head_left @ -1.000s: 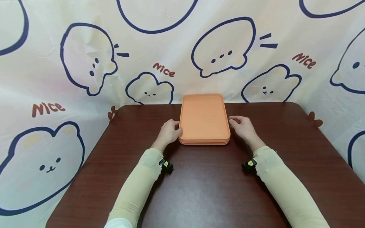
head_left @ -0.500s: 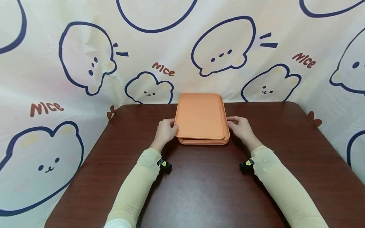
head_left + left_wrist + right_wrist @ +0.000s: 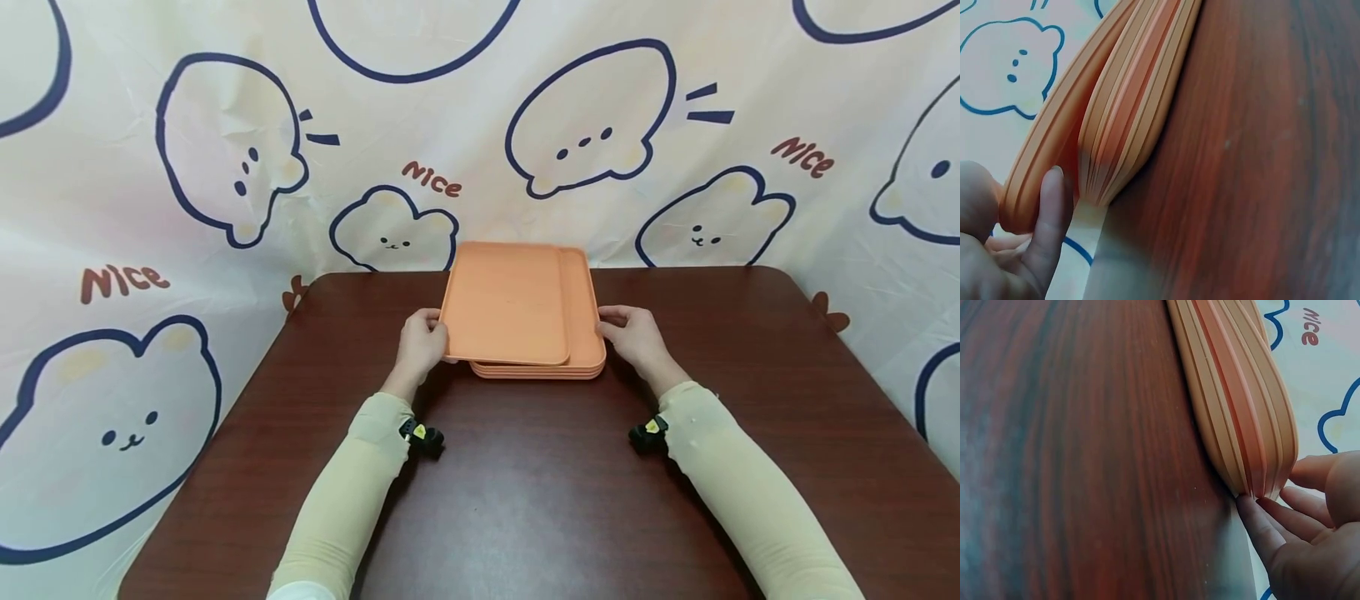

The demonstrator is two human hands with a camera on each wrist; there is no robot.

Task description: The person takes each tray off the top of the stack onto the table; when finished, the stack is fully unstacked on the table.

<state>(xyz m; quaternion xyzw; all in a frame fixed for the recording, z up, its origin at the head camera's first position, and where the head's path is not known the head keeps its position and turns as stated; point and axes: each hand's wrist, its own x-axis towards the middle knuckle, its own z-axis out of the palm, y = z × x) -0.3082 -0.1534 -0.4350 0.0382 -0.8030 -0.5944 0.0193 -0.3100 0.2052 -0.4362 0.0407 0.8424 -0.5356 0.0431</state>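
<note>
An orange rectangular tray (image 3: 504, 304) is raised at its left side and juts left over a stack of matching trays (image 3: 582, 312). My left hand (image 3: 420, 342) pinches its left rim. In the left wrist view, thumb and fingers lie on either side of that tray's rim, with a gap between it and the stack (image 3: 1125, 106). My right hand (image 3: 636, 340) is at the stack's right side. In the right wrist view its fingertips (image 3: 1249, 505) touch the side of the layered trays, the thumb near the upper rim.
The dark brown wooden table (image 3: 525, 500) spreads in front of the stack and to both sides. Behind it hangs a pale cloth (image 3: 480, 125) with blue bear outlines, close to the table's far edge. Each wrist wears a small black camera.
The top tray has slid left off the stack in my left hand, its left side lifting. My right hand has come in slightly to the stack's side, and the stack has stayed put.
</note>
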